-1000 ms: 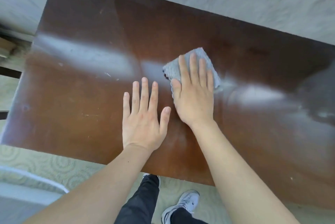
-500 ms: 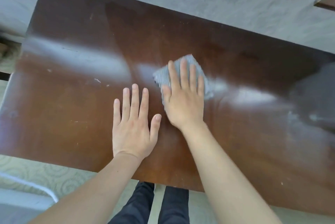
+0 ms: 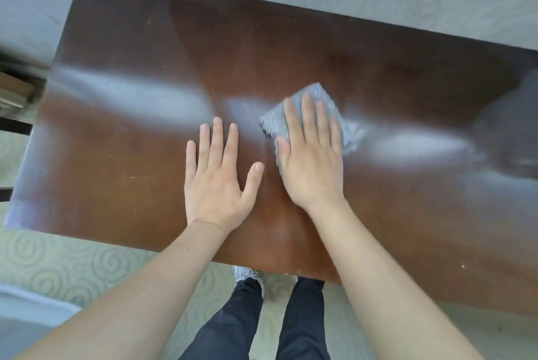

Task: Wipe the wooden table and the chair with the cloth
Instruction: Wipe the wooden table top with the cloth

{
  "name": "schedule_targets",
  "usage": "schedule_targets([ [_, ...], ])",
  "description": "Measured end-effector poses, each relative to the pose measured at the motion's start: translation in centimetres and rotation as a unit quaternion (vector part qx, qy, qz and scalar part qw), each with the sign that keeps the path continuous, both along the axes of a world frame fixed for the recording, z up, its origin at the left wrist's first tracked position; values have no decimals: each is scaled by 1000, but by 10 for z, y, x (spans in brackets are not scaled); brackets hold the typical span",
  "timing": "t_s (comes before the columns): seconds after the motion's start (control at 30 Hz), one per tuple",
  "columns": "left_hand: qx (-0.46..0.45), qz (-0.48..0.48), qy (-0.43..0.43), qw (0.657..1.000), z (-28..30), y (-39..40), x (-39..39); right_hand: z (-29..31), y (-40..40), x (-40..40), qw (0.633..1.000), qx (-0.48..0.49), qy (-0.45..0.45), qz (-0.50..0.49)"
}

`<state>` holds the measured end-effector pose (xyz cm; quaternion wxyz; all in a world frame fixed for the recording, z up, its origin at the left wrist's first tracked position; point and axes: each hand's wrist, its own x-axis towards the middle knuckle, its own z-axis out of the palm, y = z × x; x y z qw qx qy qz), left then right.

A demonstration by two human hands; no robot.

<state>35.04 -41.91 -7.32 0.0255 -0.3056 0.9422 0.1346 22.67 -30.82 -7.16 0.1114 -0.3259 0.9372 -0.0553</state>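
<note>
A dark brown wooden table [image 3: 131, 68] with a glossy top fills most of the view. A small grey cloth [image 3: 320, 97] lies near its middle. My right hand [image 3: 311, 155] presses flat on the cloth with straight fingers, covering most of it. My left hand [image 3: 217, 176] rests flat on the bare wood just to the left, fingers spread, holding nothing. The chair is not clearly in view.
A grey wall runs behind the table's far edge. Patterned pale carpet [image 3: 58, 266] lies in front of the near edge, where my legs and a shoe [image 3: 247, 275] stand. Dark furniture parts [image 3: 14, 91] sit off the table's left end.
The cloth and my right hand have slid slightly across the middle of the table; the view has shifted as I moved. My left hand stays flat beside it.
</note>
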Motion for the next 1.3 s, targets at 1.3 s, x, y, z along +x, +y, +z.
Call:
schedule_targets([
  [1.3,-41,-208,-50,976,-4,92,-145,3,160,-28,971,39,-29,-234],
])
